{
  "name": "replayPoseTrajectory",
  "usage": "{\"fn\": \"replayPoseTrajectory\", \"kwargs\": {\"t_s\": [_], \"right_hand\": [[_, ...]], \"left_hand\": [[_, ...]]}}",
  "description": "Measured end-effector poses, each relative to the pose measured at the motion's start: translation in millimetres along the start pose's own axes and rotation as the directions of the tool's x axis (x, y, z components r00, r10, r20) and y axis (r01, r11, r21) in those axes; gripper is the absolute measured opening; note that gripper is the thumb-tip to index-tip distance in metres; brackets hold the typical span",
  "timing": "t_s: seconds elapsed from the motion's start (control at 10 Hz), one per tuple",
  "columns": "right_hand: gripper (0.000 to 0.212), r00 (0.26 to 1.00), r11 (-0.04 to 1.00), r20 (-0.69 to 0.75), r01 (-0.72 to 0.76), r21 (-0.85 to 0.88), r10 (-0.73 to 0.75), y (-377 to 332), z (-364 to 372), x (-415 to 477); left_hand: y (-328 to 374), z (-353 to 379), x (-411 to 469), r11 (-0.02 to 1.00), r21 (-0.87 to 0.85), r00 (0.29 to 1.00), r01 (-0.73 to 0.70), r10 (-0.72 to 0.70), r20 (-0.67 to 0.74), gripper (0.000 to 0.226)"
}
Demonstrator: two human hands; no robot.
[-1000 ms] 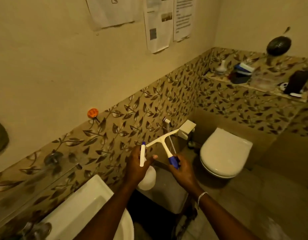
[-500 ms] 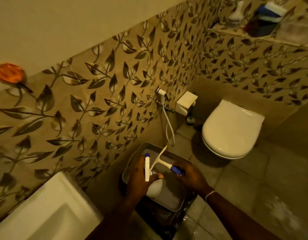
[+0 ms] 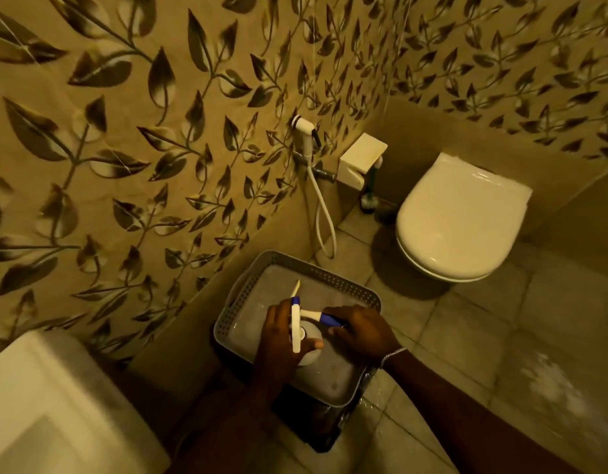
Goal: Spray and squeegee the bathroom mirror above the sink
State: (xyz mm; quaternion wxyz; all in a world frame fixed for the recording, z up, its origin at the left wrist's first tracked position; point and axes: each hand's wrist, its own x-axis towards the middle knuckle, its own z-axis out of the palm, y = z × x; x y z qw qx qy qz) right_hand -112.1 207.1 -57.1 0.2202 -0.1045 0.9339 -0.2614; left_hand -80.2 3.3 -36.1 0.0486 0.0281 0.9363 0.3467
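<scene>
Both tools are being lowered over the grey perforated basket point(image 3: 343, 287) on the floor, just left of the toilet point(image 3: 460, 217) — so this looks like the put-away step, or maybe a swap of tools, hard to say which.

The spray bottle point(image 3: 304, 340) is held by the left hand point(image 3: 278, 336), fingers wrapped closed around its neck with the white-and-blue trigger head pointing away. The squeegee point(image 3: 309, 314) is clamped in the right hand point(image 3: 364, 331) by its blue handle, its pale blade poking toward the far wall above the basket. So 2 hands, 2 tools, both grips shut on something.

The mirror itself is not in view at all, so how clean it is can't be judged. Only a corner of the white sink point(image 3: 49, 405) shows at the near left.

How it's probably best done:
- the bottle should be set down upright on the flat basket floor, so nothing leaks from the nozzle
- the trigger shouldn't be squeezed on release
- the squeegee is better laid flat beside the bottle, blade edge not pressed under anything — a bent rubber edge leaves streaks
- the wet patch on the floor tiles point(image 3: 549, 381) at the right should be watched for slipping
</scene>
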Motion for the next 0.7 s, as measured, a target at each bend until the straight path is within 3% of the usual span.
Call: {"fn": "replayPoseTrajectory", "kwargs": {"t_s": [0.1,0.3,0.5,0.7], "right_hand": [[0.048,1.0,1.0,-0.012,-0.005,0.014,0.005,3.9,3.5,3.5],[0.054,1.0,0.998,-0.019,0.02,-0.056,-0.021,6.5,8.9,1.2],[0.07,0.998,0.988,0.022,-0.048,-0.147,0.052,1.4,7.5,-9.2],[0.075,0.997,0.988,-0.051,-0.065,-0.143,0.058,-25.5,-14.4,-31.6]], "left_hand": [[-0.6,5.6,1.8,0.997,0.042,0.996,0.07,-0.072,0.053,0.11],[4.5,9.0,5.1,0.981,0.191,0.992,0.044,-0.066,0.107,0.112],[-3.8,-7.2,-7.6,0.99,0.003,0.982,0.143,-0.143,0.126,0.128],[4.1,-43.7,-22.6,0.938,0.343,0.988,0.044,-0.092,0.125,0.14]]}}
